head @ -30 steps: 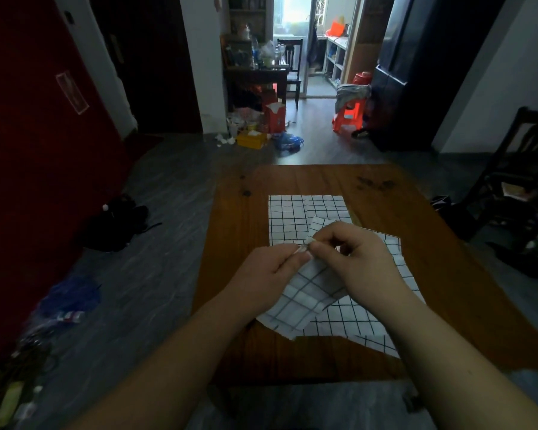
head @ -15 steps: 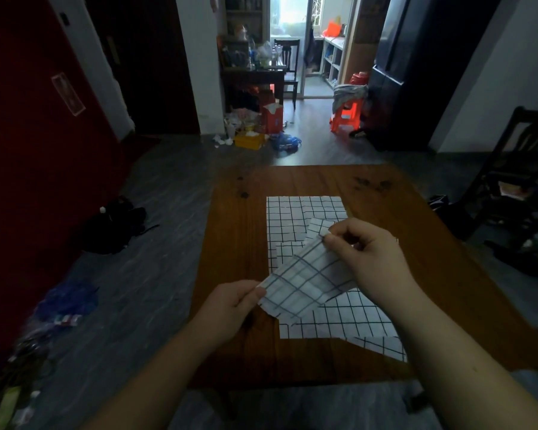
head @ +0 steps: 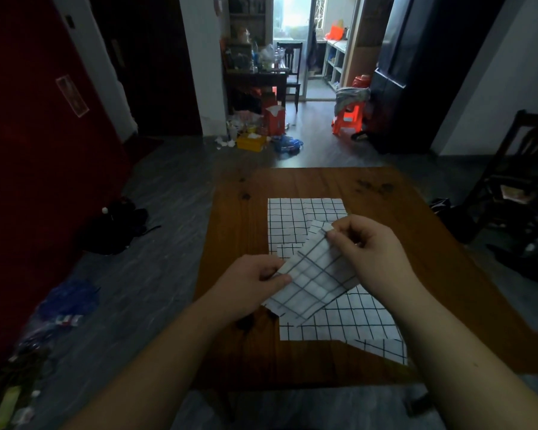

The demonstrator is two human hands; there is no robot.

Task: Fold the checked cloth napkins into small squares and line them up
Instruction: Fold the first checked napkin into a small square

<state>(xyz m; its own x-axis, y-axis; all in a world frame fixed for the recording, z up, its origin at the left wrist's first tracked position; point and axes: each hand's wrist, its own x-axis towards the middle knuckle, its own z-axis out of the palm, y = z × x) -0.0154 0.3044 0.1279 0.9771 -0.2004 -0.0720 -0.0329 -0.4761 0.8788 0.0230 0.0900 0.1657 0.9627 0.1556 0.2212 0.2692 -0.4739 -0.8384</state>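
Observation:
A folded white napkin with a black check (head: 316, 279) hangs a little above the wooden table (head: 239, 231), stretched between both hands. My left hand (head: 249, 282) pinches its near left edge. My right hand (head: 370, 252) pinches its far right corner. A flat checked napkin (head: 295, 221) lies on the table behind the held one. Another unfolded checked napkin (head: 351, 321) lies under my right forearm, partly hidden by it.
A dark wooden chair (head: 522, 181) stands right of the table. Dark bags (head: 115, 225) and blue plastic clutter (head: 62, 305) lie on the floor to the left. A red wall (head: 28, 150) rises at far left.
My left hand left the top corner, slid down to the near edge and took hold there. The held napkin now spans both hands, drawn flatter. The right hand kept its pinch.

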